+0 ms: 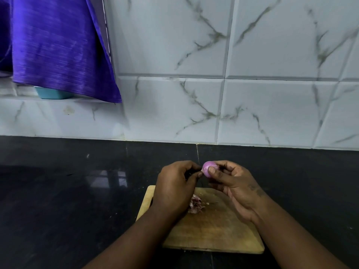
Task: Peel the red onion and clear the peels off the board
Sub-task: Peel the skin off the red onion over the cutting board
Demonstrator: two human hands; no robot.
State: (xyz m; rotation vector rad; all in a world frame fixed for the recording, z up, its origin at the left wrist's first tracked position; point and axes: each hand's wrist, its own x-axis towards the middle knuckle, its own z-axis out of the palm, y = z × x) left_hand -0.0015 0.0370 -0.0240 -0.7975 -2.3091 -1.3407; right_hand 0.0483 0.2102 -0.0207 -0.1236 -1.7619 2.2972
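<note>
The right hand [233, 183] grips the small glossy purple-red onion [207, 168] between thumb and curled fingers, while the left hand [174, 187] pinches its left side. Just under the left hand, papery purple peels [195, 205] lie on the rectangular wooden cutting board [213, 230]. Polished black stone counter [68, 191] stretches wide beyond the board's edges, left of that hand.
</note>
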